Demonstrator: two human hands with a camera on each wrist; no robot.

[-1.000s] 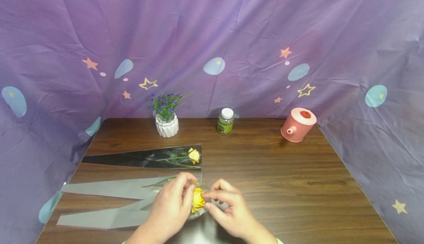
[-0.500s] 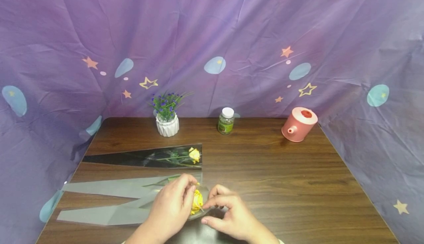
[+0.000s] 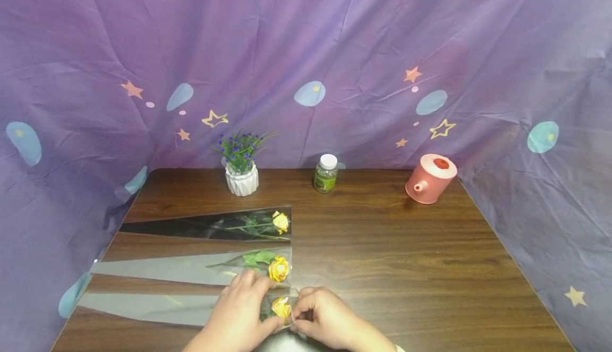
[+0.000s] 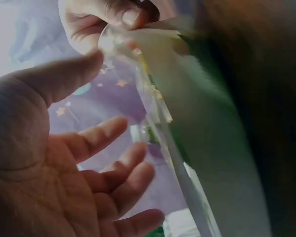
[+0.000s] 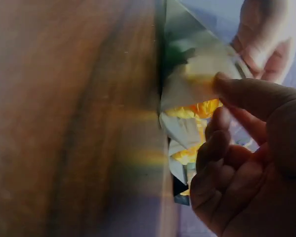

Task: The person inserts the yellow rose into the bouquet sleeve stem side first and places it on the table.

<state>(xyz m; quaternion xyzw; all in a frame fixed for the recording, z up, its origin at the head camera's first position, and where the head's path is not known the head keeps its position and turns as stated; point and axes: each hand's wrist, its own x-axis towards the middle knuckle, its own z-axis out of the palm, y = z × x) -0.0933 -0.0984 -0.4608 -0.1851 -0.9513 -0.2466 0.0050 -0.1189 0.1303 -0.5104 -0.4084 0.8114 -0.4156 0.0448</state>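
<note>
A yellow rose (image 3: 281,308) lies inside the nearest long, tapered plastic sleeve (image 3: 148,305), its bloom between the two hands. At the sleeve's wide right end, the right hand (image 3: 330,317) pinches the plastic edge between thumb and fingers, also seen in the right wrist view, where yellow petals (image 5: 207,108) show beside the fingers. The left hand (image 3: 236,312) lies over the sleeve left of the bloom, thumb and fingers spread. In the left wrist view that hand's fingers (image 4: 108,133) are loosely bent beside the sleeve. The rose's stem is mostly hidden under the left hand.
Just behind lies a second sleeved yellow rose (image 3: 279,268), and beyond it a third rose (image 3: 280,222) in a black-backed sleeve (image 3: 177,229). A white flowerpot (image 3: 241,182), a lidded jar (image 3: 325,177) and a pink watering can (image 3: 430,179) stand along the table's back edge.
Both hands have moved toward the near edge with the sleeved rose. The sleeve, earlier slanting over the middle one, now lies separate and nearly parallel, and the middle rose is uncovered.
</note>
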